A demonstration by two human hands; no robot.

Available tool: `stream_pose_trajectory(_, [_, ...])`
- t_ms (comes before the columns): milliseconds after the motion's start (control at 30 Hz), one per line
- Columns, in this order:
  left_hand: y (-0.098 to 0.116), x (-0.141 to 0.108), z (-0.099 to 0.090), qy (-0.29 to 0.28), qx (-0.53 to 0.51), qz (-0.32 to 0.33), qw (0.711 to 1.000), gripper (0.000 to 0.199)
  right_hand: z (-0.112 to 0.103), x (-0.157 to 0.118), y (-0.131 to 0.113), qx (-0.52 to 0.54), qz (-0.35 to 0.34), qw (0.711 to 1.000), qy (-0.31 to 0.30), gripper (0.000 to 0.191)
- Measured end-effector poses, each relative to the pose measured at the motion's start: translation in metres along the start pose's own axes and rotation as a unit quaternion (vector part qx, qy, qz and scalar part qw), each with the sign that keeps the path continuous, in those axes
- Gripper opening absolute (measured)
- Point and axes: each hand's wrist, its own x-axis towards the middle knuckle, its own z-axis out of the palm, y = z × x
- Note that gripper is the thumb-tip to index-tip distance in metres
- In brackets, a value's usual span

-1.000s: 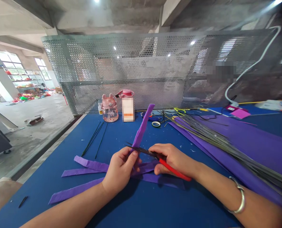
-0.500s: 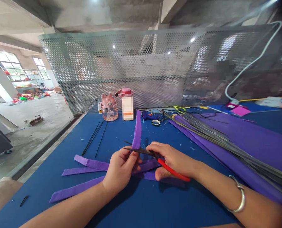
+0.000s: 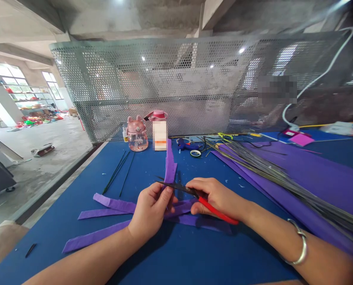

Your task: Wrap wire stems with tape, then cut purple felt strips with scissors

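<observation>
Between the thumb and fingers of my left hand [image 3: 152, 206] is a purple felt strip [image 3: 171, 172], folded or layered, standing up from the grip. My right hand [image 3: 216, 196] is closed round the red handles of black-bladed scissors [image 3: 182, 188]. The blades lie across the strip just above my left fingertips, their points slightly apart. Beneath my hands, several more purple strips [image 3: 105, 213] are spread crosswise on the blue table [image 3: 164, 261]. Their middle parts are hidden by my left hand.
Dark green wires [image 3: 117, 172] lie at left. Behind stand a pink drinking bottle [image 3: 137, 134], a carton [image 3: 160, 136], a blue glue gun [image 3: 188, 145] and a tape roll [image 3: 195, 153]. Bundled wire stems [image 3: 268, 170] rest on purple sheets [image 3: 319, 174] at right. A perforated metal screen [image 3: 164, 87] closes the back.
The purple strip's upper part has shifted left and its layers have slid apart, one end now lower at the right. The scissors have barely moved; their points are slightly closer together.
</observation>
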Motion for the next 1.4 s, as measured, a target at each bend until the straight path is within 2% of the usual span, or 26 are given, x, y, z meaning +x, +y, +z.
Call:
stream_pose_trajectory(300, [0.0045,-0.0025,-0.0015,-0.02,0.008,-0.02,1.0,0.032,-0.0019,-0.0005,0.0002,0.004,0.004,1.0,-0.006,0.035])
stream_pose_trajectory(567, [0.0026,0.0003,-0.0011,-0.016,-0.031,-0.02,0.999,0.032,-0.0016,0.0005,0.0019,0.006,0.012,1.0,-0.013,0.034])
stream_pose_trajectory(633, [0.0027,0.0008,-0.001,-0.007,-0.044,-0.023,0.999,0.033,-0.0023,0.0004,0.0023,0.001,0.009,1.0,-0.012,0.038])
stream_pose_trajectory(767, [0.0018,0.0028,-0.0016,0.017,-0.055,-0.02,0.998,0.033,-0.0034,-0.0006,0.0031,-0.03,0.013,0.999,-0.019,0.06])
stream_pose_trajectory(833, [0.0014,0.0037,-0.0019,0.019,-0.054,-0.009,0.998,0.033,-0.0033,-0.0006,0.0027,-0.035,0.017,0.999,-0.029,0.062])
stream_pose_trajectory(1100, [0.0015,0.0005,-0.0001,0.005,-0.012,0.016,1.0,0.032,-0.0027,0.0016,-0.0017,-0.016,0.011,0.999,-0.034,0.055])
stream_pose_trajectory(1400, [0.0031,0.0002,0.0015,0.01,-0.016,0.005,1.0,0.036,-0.0005,0.0001,0.0,0.01,0.007,1.0,-0.024,0.041])
